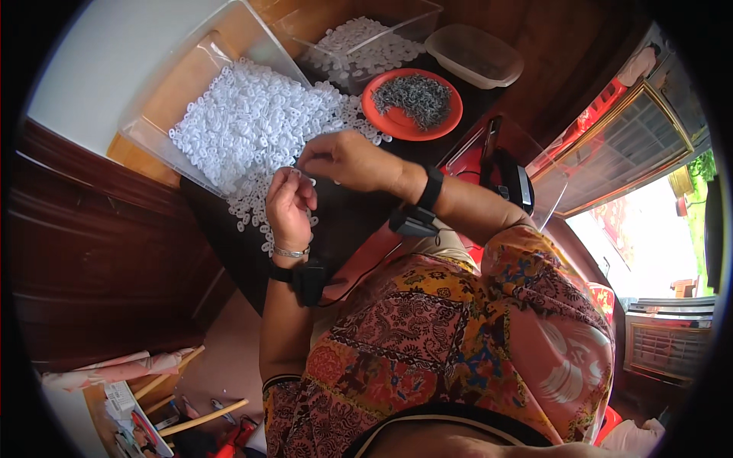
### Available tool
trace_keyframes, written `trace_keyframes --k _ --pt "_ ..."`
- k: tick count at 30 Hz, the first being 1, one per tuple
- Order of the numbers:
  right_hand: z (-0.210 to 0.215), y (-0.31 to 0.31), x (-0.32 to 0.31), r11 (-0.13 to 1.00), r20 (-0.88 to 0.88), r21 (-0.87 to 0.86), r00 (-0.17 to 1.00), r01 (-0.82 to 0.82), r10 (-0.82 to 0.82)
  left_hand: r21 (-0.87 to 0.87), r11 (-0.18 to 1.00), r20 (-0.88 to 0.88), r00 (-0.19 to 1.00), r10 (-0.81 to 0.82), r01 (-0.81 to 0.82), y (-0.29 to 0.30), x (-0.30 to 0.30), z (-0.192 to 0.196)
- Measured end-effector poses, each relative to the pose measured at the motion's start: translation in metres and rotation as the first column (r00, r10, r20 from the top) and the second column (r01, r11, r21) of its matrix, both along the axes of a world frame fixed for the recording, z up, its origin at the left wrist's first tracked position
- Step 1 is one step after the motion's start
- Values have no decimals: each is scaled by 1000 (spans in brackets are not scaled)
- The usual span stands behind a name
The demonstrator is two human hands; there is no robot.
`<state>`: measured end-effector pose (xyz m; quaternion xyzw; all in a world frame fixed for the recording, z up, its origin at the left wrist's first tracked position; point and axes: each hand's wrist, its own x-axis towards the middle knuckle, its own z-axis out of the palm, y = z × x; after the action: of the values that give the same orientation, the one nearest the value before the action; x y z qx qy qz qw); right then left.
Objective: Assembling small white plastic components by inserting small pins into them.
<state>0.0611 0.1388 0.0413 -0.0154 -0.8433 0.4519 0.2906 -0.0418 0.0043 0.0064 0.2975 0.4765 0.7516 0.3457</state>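
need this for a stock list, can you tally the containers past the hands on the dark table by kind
Bins holding white pieces: 2
Plate of grey bits: 1
Tub: 1
Total: 4

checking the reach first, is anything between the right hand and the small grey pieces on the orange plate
Nothing tall shows: between the right hand and the small grey pieces lie only scattered white pieces on the dark tabletop and the low rim of the orange plate.
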Motion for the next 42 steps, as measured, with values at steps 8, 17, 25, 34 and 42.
trace_keyframes --k 8,17,25,34,42 --pt "4 134 39 772 124 572 901 278 -416 -56 996 43 996 77 -74 -2 -9 -1" --pt "27 118 37 815 155 524 913 249 -378 -55 991 19 992 127 -126 -6 -13 0" --pt "-26 166 16 666 404 745 817 -34 -411 -74 993 1 996 93 -93 -7 -9 5" --pt "-7 176 38 567 316 824 821 11 -476 -99 992 -31 996 79 -82 -6 -10 3" --pt "-8 178 26 590 438 800 776 -106 -455 -102 989 -105 989 101 -112 1 -6 2"
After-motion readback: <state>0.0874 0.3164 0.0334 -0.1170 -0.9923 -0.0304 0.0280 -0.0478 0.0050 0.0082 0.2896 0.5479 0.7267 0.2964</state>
